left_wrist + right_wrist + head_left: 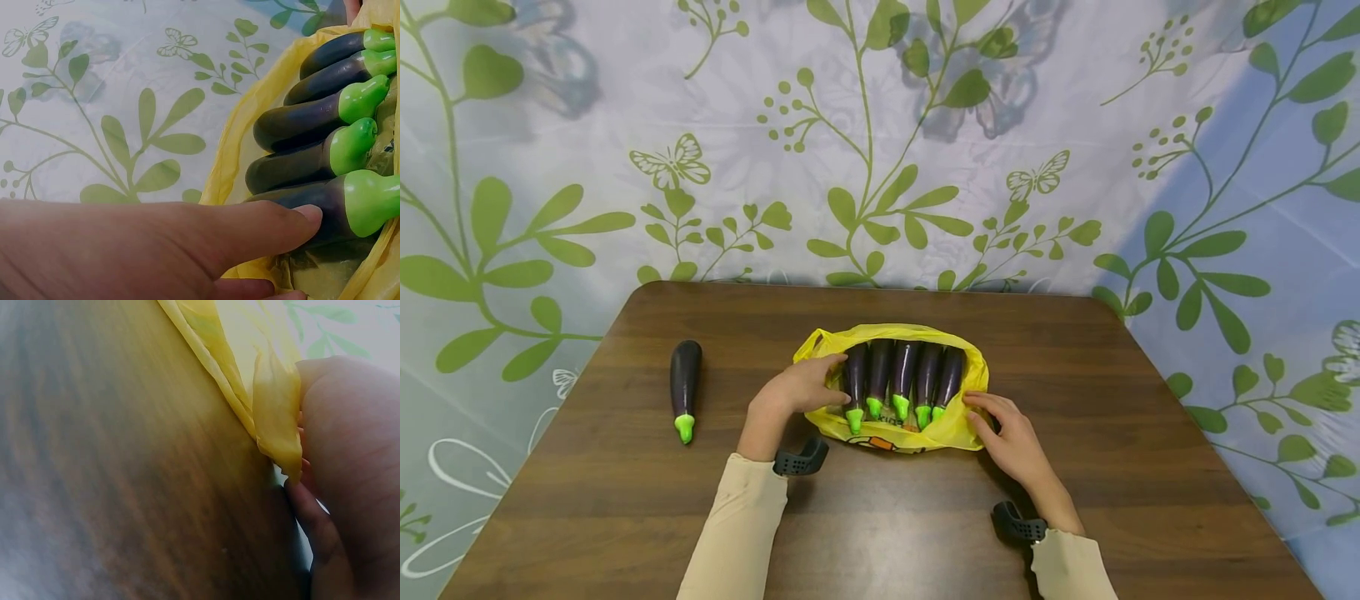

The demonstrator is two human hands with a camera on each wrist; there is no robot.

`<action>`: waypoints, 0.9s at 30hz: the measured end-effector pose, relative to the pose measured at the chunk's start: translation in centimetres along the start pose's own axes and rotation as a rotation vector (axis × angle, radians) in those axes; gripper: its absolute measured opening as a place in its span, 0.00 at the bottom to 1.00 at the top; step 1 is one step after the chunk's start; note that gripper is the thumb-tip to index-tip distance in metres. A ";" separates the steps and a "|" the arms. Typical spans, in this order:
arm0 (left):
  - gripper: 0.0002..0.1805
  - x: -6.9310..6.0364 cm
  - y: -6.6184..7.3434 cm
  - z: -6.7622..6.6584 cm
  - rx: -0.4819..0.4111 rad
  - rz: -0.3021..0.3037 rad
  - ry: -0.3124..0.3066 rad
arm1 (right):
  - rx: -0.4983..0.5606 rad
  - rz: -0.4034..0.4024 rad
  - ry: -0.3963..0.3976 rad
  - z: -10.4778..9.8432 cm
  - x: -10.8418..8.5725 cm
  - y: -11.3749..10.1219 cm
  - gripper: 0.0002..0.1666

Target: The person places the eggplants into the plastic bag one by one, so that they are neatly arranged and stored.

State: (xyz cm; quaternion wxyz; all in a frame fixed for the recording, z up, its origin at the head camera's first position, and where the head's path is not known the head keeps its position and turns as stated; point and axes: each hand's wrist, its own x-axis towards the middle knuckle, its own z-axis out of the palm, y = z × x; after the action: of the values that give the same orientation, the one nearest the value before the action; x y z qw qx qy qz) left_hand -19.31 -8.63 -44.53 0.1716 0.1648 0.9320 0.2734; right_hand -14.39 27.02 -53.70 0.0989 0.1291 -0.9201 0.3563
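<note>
A yellow plastic bag [961, 429] lies on its side with its mouth toward me, and several dark purple eggplants [904, 371] with bright green stems lie side by side inside. My left hand [797, 387] is at the bag's left edge. Its straight thumb lies against the leftmost eggplant [333, 215] in the left wrist view; the other fingers are partly hidden below. On the right, my right hand [1011, 433] pinches the bag's rim [278, 419] between thumb and fingers. Another eggplant [685, 383] lies alone on the table at left, stem toward me.
The brown wooden table [880, 533] carries the bag and the lone eggplant. Behind it hangs a pale curtain [737, 233] with green leaves and butterflies. Black wrist bands [801, 458] sit on both wrists.
</note>
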 end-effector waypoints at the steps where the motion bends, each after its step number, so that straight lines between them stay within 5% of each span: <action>1: 0.42 0.0 0.0 0.0 -0.003 0.004 -0.004 | 0.000 0.002 0.000 0.0 0.0 0.0 0.18; 14: 0.29 0.2 0.1 0.3 0.001 -0.020 0.022 | 0.011 -0.009 0.001 0.0 0.0 -0.1 0.18; 21: 0.35 0.2 0.0 0.4 -0.029 -0.006 0.024 | 0.017 -0.001 -0.007 0.1 0.0 0.0 0.18; 27: 0.50 0.3 0.2 0.8 -0.041 -0.003 0.006 | 0.020 -0.005 -0.006 0.1 0.0 0.2 0.18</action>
State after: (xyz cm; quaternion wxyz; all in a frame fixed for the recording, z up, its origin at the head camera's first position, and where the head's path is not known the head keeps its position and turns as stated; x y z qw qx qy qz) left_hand -19.21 -8.01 -45.12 0.1725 0.1592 0.9269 0.2928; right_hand -14.48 27.07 -53.90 0.0955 0.1332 -0.9165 0.3649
